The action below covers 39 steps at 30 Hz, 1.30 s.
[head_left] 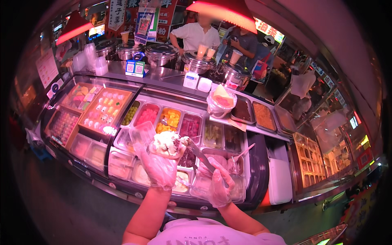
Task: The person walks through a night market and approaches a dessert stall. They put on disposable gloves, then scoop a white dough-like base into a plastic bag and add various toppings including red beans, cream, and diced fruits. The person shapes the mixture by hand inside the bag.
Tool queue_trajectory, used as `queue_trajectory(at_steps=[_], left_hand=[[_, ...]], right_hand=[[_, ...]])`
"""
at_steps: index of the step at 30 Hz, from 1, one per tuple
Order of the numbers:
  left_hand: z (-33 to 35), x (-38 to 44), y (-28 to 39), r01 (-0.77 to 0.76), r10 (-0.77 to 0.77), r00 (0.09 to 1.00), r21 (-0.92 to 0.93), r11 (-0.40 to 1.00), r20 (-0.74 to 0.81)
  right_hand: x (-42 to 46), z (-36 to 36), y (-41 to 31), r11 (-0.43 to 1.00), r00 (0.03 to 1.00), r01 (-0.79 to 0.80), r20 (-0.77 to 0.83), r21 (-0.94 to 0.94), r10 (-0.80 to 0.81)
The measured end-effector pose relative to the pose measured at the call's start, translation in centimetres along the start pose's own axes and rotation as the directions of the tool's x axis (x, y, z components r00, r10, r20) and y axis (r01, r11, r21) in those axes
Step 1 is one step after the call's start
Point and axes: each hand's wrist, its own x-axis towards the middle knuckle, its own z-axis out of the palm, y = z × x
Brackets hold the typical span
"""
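My left hand (161,171), in a clear plastic glove, holds a clear plastic container with its lid (142,133) folded open to the left. White cream with dark patches (166,144) is heaped in it. My right hand (220,183), gloved too, grips a long flat spatula or knife (202,157); its tip touches the right side of the heap. Below both hands lie metal tubs: dark red filling (187,159), a purplish mash (211,162) with a pink-lit spoon (245,151), and a white creamy food (183,180).
Fruit tubs, including yellow pieces (170,118), line the display case. Small sweets fill a wooden tray (105,111) at left. A bag-lined tub (221,104) stands beside trays of toppings (263,114). Lidded steel pots (161,55) and a person in white (199,36) are beyond the counter.
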Motion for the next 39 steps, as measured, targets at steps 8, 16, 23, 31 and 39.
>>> queue_trajectory(at_steps=[8,16,23,31,39], left_hand=[[0.1,1.5,2.3,-0.012,0.007,0.998,0.058,0.998,0.07],[0.7,2.3,6.4,0.039,-0.043,0.999,0.131,0.991,0.028],[1.1,2.1,8.7,0.067,-0.074,0.994,0.086,0.994,0.085],[1.2,2.1,9.8,0.079,-0.08,0.993,0.011,0.997,0.084],[2.1,2.3,11.0,-0.012,0.005,0.999,0.125,0.992,0.051]], right_hand=[[-0.6,3.3,-0.6,1.0,1.0,0.0,0.014,-0.013,0.001],[-0.5,7.2,1.3,0.988,0.989,0.146,-0.018,-0.045,-0.147],[0.5,8.3,2.1,0.733,0.857,0.516,0.274,-0.444,-0.437],[0.4,10.8,4.1,0.28,0.741,0.662,0.554,-0.695,-0.379],[-0.9,11.8,4.2,0.269,0.72,0.694,0.631,-0.668,-0.29]])
